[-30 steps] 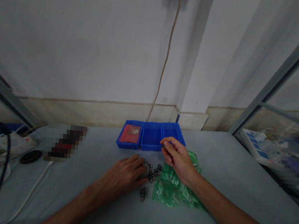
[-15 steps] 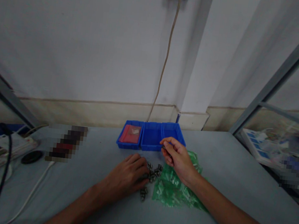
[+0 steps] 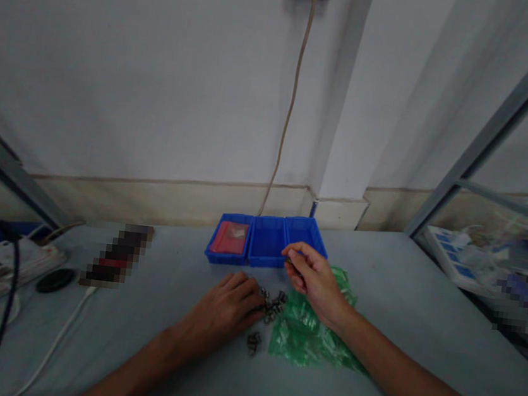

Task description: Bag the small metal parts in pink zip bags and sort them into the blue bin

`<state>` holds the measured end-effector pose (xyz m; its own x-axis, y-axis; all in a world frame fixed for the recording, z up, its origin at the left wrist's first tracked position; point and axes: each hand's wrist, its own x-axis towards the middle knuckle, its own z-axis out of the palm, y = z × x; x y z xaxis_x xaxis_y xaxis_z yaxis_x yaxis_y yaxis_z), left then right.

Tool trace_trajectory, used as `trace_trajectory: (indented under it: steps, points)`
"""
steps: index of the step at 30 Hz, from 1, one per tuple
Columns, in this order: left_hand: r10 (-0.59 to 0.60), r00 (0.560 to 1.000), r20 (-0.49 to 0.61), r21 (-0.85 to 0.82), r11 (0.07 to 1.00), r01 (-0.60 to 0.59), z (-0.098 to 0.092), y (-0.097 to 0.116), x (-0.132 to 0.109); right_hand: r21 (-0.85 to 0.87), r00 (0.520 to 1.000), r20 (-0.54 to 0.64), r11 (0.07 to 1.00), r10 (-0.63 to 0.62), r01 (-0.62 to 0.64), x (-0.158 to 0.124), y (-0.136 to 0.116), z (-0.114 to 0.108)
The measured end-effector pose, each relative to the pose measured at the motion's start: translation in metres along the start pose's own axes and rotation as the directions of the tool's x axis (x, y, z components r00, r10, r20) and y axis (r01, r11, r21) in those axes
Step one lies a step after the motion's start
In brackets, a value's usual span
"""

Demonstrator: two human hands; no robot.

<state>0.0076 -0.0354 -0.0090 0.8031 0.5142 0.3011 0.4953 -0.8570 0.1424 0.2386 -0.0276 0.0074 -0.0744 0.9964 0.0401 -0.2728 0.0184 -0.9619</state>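
My left hand (image 3: 227, 305) lies palm down on the table, its fingers curled and pressed together against a pile of small shiny metal parts (image 3: 275, 304). Its fingertips are partly hidden, so what they pinch cannot be made out. A smaller cluster of the same parts (image 3: 253, 343) sits just in front of its thumb. My right hand (image 3: 310, 273) is raised over the near edge of the blue bins, thumb and forefinger closed on a tiny dark piece too small to name. Beneath its wrist spreads a crumpled green plastic bag (image 3: 300, 335).
Three joined blue bins (image 3: 266, 262) stand near the wall; the left one holds a red packet (image 3: 229, 237). At left lie a blurred-out device (image 3: 117, 257) with a white cable (image 3: 56, 346), and a black disc (image 3: 55, 280). A metal frame post (image 3: 479, 146) rises at right.
My left fingers have shifted slightly at the pile, thumb and forefinger coming closer together. My right hand keeps its place and its pinch.
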Motion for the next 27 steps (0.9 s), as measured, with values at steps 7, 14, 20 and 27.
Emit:
trace_trajectory:
  steps: [7,14,20,27]
  points:
    - [-0.020,1.000,-0.017,-0.060,0.998,0.019,-0.0016,-0.0011,-0.0001,-0.026,1.000,0.005,1.000,-0.012,0.012,0.0008,0.0008,-0.0006]
    - [-0.060,0.998,-0.011,-0.103,0.993,0.058,0.0006,-0.0033,-0.0014,-0.036,1.000,0.003,0.999,-0.030,0.031,0.0011,0.0012,-0.0008]
    - [-0.048,0.999,-0.004,-0.122,0.991,0.047,-0.0015,-0.0026,-0.0004,-0.033,1.000,0.003,0.999,-0.028,0.029,0.0023,0.0027,-0.0017]
    - [-0.043,0.999,-0.030,-0.096,0.995,0.040,0.0050,-0.0048,-0.0016,-0.041,0.999,0.006,0.999,-0.031,0.031,0.0019,0.0041,-0.0011]
